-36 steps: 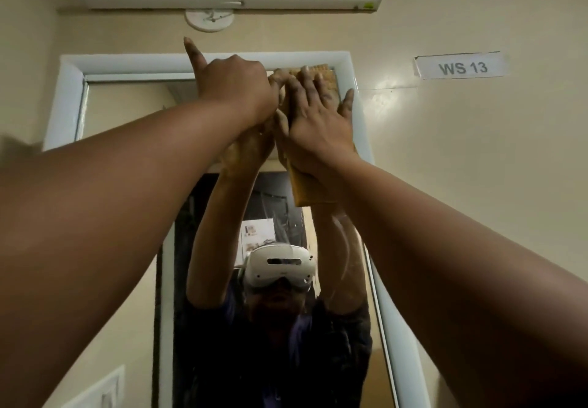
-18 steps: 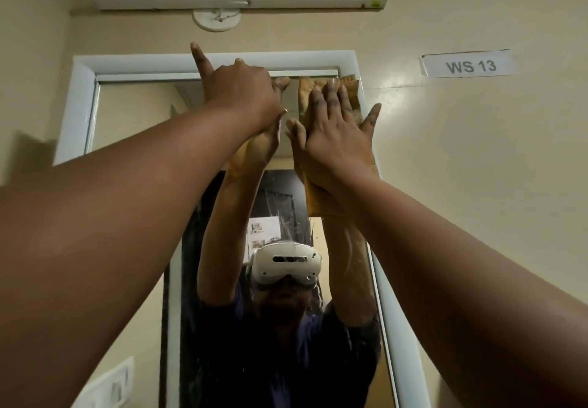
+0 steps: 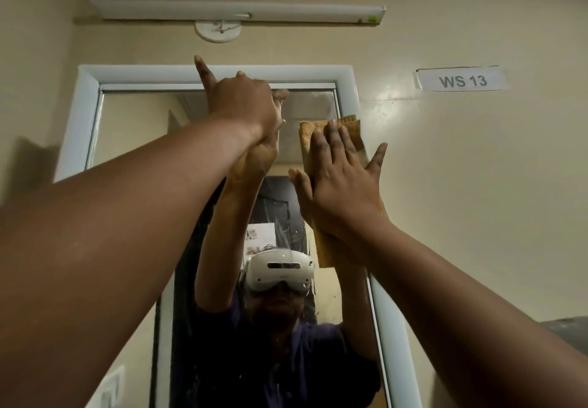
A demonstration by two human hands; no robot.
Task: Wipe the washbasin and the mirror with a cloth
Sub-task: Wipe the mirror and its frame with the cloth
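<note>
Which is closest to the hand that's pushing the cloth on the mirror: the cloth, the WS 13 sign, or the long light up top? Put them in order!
From the right hand, seen by the head camera:
1. The cloth: right under the flat fingers, pressed on the mirror near its right edge.
2. The WS 13 sign: on the wall, up and to the right.
3. The long light: highest, above the mirror's frame.

Tan woven cloth (image 3: 334, 140); glossy streaked mirror (image 3: 133, 127), white frame.
</note>
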